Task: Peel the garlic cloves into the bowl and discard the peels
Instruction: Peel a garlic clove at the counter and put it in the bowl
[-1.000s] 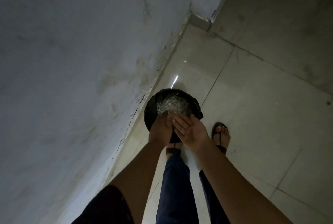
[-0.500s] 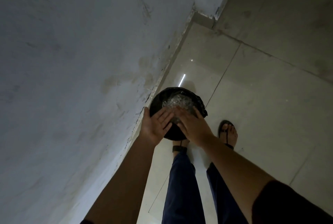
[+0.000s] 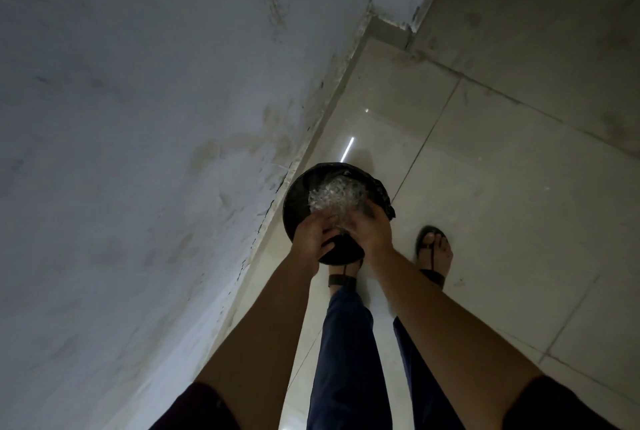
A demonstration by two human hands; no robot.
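Over the bin (image 3: 295, 202), left hand (image 3: 310, 239) faces right hand (image 3: 374, 233).

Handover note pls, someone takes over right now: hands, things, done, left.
Hands: left hand and right hand are close together over the bin, fingers bent. The frame is too blurred to tell whether either holds anything.
Things: the black-lined bin stands on the tile floor by the wall, with crumpled clear plastic inside. No peels can be made out. Bowl and garlic are out of view.
Done: person is at the bin, apparently discarding.
Left: peeling progress can't be judged from here, so check the bowl.
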